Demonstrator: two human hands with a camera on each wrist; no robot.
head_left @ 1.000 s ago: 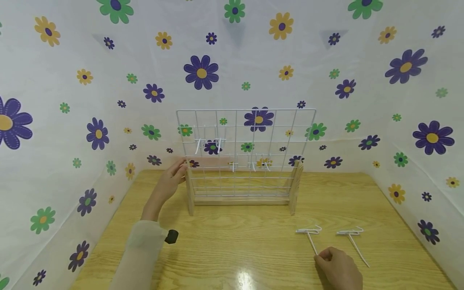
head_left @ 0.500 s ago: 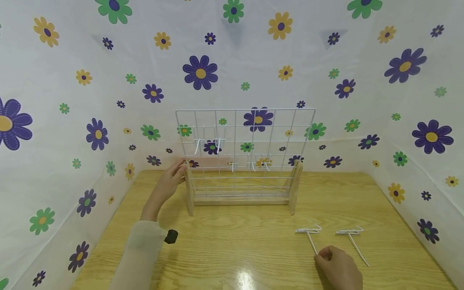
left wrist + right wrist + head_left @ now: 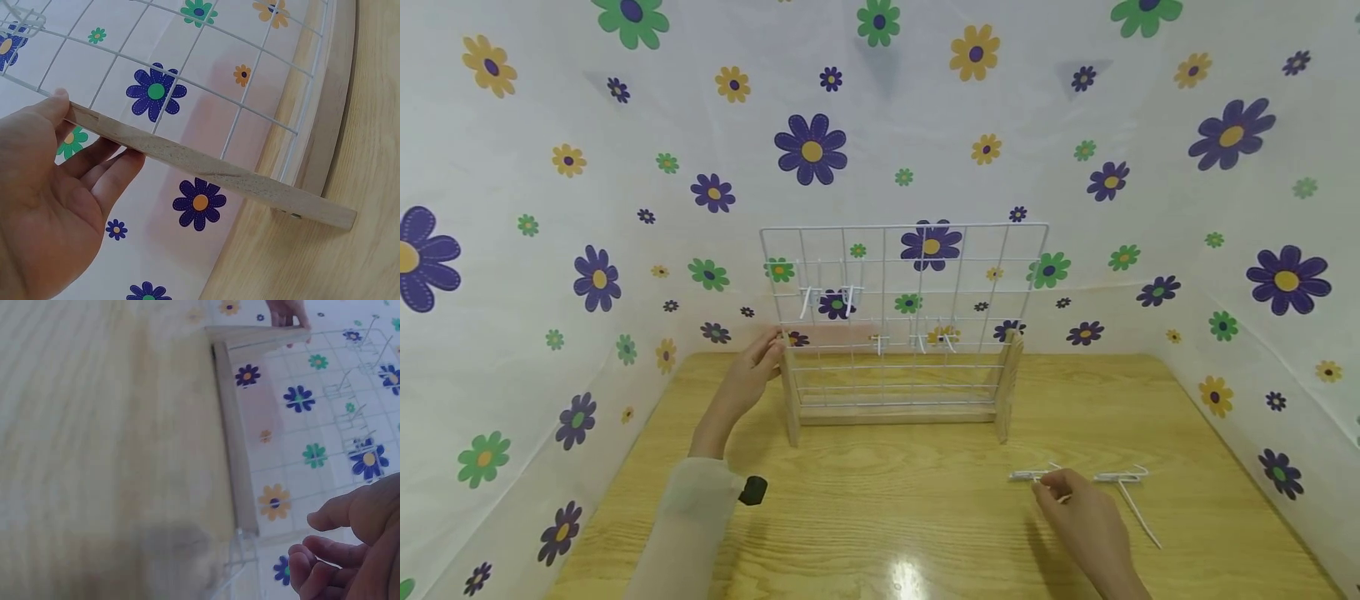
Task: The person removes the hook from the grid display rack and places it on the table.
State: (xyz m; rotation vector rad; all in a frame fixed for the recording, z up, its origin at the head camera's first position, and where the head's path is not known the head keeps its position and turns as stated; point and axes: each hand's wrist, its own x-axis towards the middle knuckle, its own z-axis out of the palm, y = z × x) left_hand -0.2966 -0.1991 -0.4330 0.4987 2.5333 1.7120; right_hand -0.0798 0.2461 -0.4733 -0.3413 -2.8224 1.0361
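Observation:
A white wire grid rack point(image 3: 902, 226) stands upright in a wooden frame. My left hand point(image 3: 745, 379) holds the top of its left wooden side post point(image 3: 206, 165), thumb and fingers on opposite sides. Two white hooks point(image 3: 848, 300) hang at the grid's upper left; three smaller ones point(image 3: 949, 337) hang lower, near the middle. Over a loose white hook point(image 3: 1021, 476) on the table is my right hand point(image 3: 1082, 521), which hides most of the hook's arm. Thumb and fingers are apart in the right wrist view, with nothing seen between them.
A second loose hook point(image 3: 1122, 478) lies to the right of the first, its long arm toward me. The wooden table point(image 3: 865, 508) has flower-printed white sheeting point(image 3: 880, 133) behind it and at both sides. A wooden bar point(image 3: 895, 414) joins the rack's posts.
My right hand has moved away from me and slightly left, from the hook's near tip up toward its base. The left hand keeps its grip on the post.

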